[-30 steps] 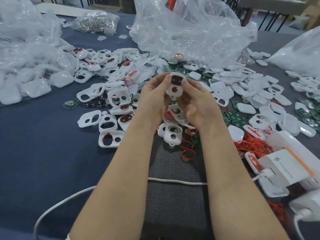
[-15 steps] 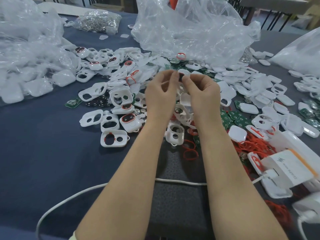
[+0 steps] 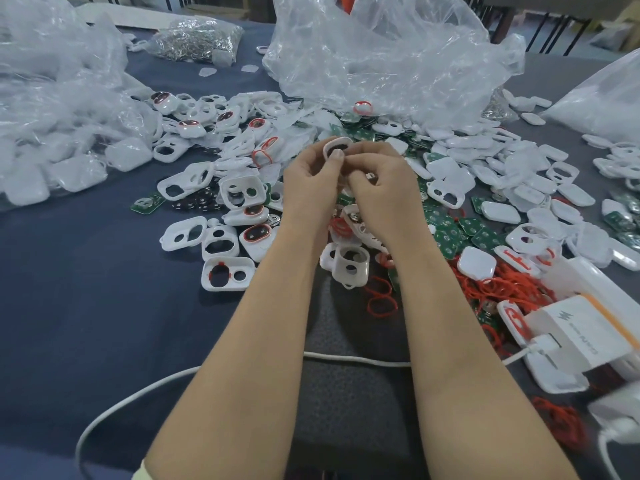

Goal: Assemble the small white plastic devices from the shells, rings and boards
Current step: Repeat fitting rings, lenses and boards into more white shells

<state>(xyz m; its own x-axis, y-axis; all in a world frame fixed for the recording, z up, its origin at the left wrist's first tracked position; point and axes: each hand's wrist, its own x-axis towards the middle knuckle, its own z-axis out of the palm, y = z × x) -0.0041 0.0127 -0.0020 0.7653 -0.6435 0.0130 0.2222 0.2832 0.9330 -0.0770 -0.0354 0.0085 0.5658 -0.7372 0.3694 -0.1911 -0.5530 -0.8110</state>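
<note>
Nearest, well this side of the small white plastic shell with a dark oval opening [image 3: 337, 148], a thin white cable [image 3: 346, 359] crosses the dark blue cloth worktop [image 3: 86, 289] behind both forearms, so a jerked elbow could snag it and jolt the work. Further out, the left hand [image 3: 310, 183] and right hand [image 3: 382, 188] meet, fingertips pinching that shell from both sides above the heap. Uneven pressure could seat whatever goes in crooked, or flick the shell down among the look-alike loose white shells [image 3: 476, 263] beneath it.
</note>
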